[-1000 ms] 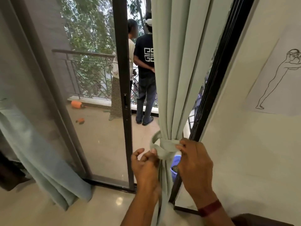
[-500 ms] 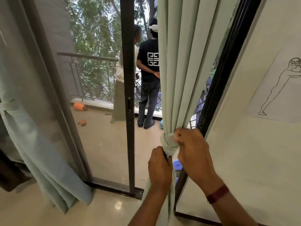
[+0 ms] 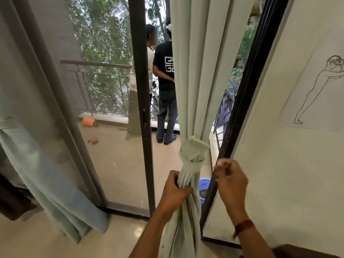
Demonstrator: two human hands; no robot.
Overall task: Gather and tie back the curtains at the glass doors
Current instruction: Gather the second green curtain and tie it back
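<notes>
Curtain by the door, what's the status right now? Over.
Left hand gripping the curtain just below the tie band. Right hand fisted, off the fabric, beside the door frame. Band wrapped around the gathered folds. Nothing blocking.

Curtain (image 3: 202, 71): pale green, gathered, bound by a matching tie (image 3: 193, 152) beside the dark door frame (image 3: 247, 101). Left hand (image 3: 174, 189): clenched around the folds just below the tie. Right hand (image 3: 231, 180): fisted near the frame, apart from the cloth.
</notes>
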